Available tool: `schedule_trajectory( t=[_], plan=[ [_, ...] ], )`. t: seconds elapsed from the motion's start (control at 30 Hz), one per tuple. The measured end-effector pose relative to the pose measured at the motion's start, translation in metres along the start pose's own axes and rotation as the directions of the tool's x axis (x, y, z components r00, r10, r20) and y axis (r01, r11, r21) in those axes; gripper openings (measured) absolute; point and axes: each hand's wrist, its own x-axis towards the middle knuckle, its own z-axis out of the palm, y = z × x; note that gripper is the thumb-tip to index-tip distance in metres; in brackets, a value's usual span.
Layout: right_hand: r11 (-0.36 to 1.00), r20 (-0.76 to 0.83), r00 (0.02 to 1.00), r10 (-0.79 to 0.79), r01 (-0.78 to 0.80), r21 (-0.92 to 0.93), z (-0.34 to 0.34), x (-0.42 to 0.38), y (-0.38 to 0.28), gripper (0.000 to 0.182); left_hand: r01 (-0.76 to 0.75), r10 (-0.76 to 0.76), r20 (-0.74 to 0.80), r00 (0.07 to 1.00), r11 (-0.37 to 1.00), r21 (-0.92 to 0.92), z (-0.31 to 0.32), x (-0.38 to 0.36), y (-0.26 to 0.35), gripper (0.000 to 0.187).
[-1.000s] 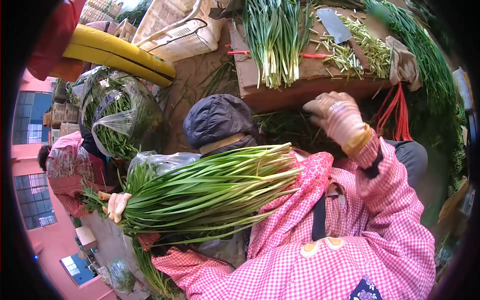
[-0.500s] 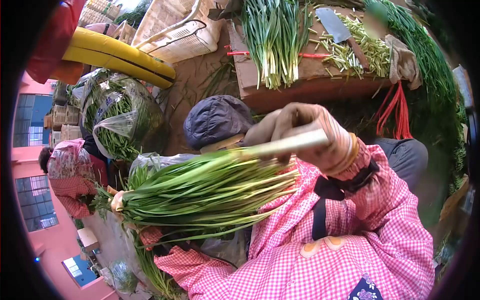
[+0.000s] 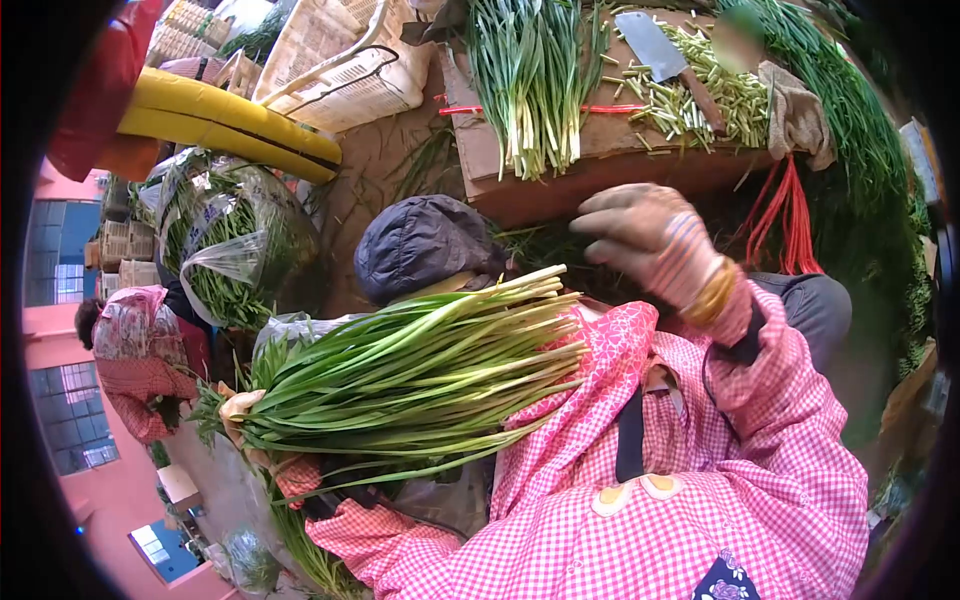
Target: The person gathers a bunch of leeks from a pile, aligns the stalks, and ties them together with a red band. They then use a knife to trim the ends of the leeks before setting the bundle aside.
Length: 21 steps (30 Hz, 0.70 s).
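A bunch of garlic chives [image 3: 410, 375], with long flat green leaves and pale stalk ends, lies across my lap with the stalks pointing right. My left hand [image 3: 240, 408] is closed round its leafy end; most of that hand is hidden behind the leaves. My right hand [image 3: 655, 240], in a striped glove with a yellow band at the wrist, is raised above the stalk ends, apart from them. It holds nothing, and its fingers are stretched out. One pale stalk juts a little past the others along the bunch's top.
Ahead, a board [image 3: 480, 150] bears another chive bunch [image 3: 530, 90], a cleaver [image 3: 655, 50] and cut stalk ends [image 3: 680, 110]. Red ties [image 3: 787, 225] hang beside it. At left are a bagged bundle [image 3: 225, 240], a yellow padded bar [image 3: 230, 120], a crate [image 3: 345, 70] and a person [image 3: 140, 350].
My right hand has let go of a pale stalk it held over the bunch and drawn back up with fingers opened. That stalk now rests on the bunch. The left hand keeps its hold.
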Motion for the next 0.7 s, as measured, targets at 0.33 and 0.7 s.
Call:
schedule_trajectory(
  t=[0.33, 0.7],
  plan=[
    [0.962, 0.541, 0.841, -0.009, 0.155, -0.225, 0.049, 0.067, -0.072, 0.015, 0.065, -0.065, 0.001, 0.998, 0.997, 0.042, -0.008, 0.000, 0.003, 0.023],
    [0.980, 0.296, 0.938, -0.179, 0.142, 0.141, 0.080, 0.092, -0.130, 0.008, -0.025, 0.040, -0.038, 0.998, 0.940, 0.341, -0.036, 0.004, -0.013, 0.020]
  ],
)
